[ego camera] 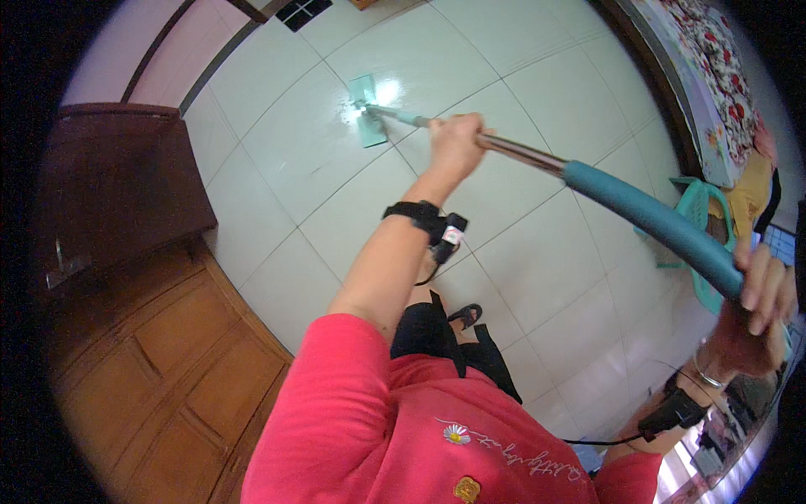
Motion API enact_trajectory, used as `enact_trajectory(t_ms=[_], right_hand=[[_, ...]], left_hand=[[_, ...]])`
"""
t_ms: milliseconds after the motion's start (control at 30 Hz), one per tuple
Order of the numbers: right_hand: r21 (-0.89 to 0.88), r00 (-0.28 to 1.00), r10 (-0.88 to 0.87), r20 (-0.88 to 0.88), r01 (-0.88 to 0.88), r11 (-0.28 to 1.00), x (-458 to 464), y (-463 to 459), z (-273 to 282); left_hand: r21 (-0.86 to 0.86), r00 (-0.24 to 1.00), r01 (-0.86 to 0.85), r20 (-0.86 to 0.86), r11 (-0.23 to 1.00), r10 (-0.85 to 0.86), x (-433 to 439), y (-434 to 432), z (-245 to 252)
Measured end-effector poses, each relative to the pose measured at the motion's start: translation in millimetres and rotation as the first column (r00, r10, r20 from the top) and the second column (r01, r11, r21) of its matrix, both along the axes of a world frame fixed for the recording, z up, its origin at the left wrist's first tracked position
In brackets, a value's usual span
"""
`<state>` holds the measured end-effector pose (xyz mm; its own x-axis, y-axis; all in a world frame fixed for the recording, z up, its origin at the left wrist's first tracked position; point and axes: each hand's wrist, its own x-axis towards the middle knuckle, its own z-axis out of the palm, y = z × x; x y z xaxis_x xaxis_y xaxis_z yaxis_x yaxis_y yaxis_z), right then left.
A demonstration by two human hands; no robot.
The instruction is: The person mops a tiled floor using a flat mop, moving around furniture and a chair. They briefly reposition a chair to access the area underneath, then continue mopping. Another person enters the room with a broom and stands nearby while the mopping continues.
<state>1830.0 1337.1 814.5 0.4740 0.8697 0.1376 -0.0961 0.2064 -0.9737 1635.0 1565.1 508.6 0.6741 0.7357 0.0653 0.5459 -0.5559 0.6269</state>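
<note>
A flat mop with a teal grip sleeve [648, 217] and a metal pole [526, 154] runs slantwise across the view. My left hand [458, 142] is closed around the lower part of the pole. At the right rim, my right hand [759, 309] grips the top end of the sleeve. The rectangular green mop head [371, 130] lies on the tiled floor [403, 208], at the far end of the pole. Light glares off the tiles beside it. Each wrist wears a black strapped device, the left one [434, 223] in plain sight.
A dark wooden cabinet [126, 176] and a brown panelled door [170, 353] stand on the left. To the right are a bed with a floral cover [705, 82] and a green plastic chair [699, 201] with cloth on it. A sandalled foot [467, 316] shows below me.
</note>
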Motion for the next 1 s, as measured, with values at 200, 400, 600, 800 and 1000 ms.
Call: enact_trajectory(t_ms=[200,400,600,800,1000], right_hand=[[-0.022,0.986,0.127,-0.112,-0.130,0.991,34.9,-42.6,-36.1],[-0.063,0.983,-0.074,-0.165,0.065,0.996,189.3,-181.0,35.5],[-0.130,0.968,-0.244,-0.055,0.235,0.963,349.3,-322.0,138.8],[-0.114,0.966,-0.257,0.036,0.260,0.959,433.0,-341.0,181.0],[-0.141,0.964,-0.261,-0.039,0.253,0.957,414.8,-312.6,170.9]], left_hand=[[0.007,0.984,-0.177,-0.016,0.984,0.177,-1.8,-65.5,-11.8],[-0.059,0.996,-0.014,-0.089,0.998,0.009,170.4,-189.4,51.3],[-0.194,0.974,0.210,-0.044,0.958,-0.223,371.1,-344.2,119.8],[-0.314,0.963,0.260,0.011,0.913,-0.270,471.6,-386.5,154.6],[-0.254,0.947,0.268,-0.109,0.929,-0.303,426.8,-340.2,149.4]])
